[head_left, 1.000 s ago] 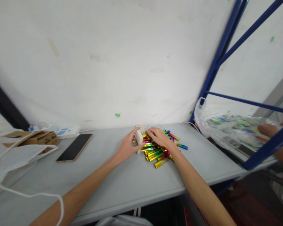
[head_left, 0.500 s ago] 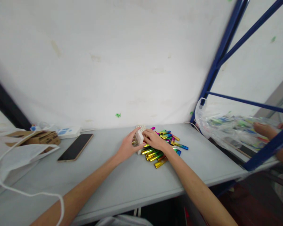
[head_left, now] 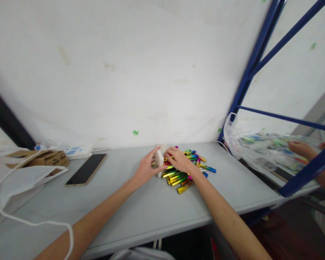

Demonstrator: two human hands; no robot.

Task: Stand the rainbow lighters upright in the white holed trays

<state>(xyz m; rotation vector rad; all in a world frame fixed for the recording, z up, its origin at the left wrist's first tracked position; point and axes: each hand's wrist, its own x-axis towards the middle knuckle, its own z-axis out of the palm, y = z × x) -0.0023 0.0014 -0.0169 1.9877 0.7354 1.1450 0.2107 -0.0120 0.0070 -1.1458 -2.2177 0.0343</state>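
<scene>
A small white block with a grid of holes stands on the grey table near the wall. My left hand is wrapped round its left side, holding it. To its right lies a heap of shiny metallic tubes in gold, green, pink and blue. My right hand rests on top of the heap right beside the block, fingers curled at its edge; what they pinch is hidden.
A dark phone lies left of the block. A power strip, a cardboard box and a white bag with a cord are at far left. A blue rack post stands right; another person's hand touches a plastic bag.
My right hand slid left across the heap toward the white block, uncovering more tubes on the right. The left hand stayed on the block. The other person's hand shifted left on the bag.
</scene>
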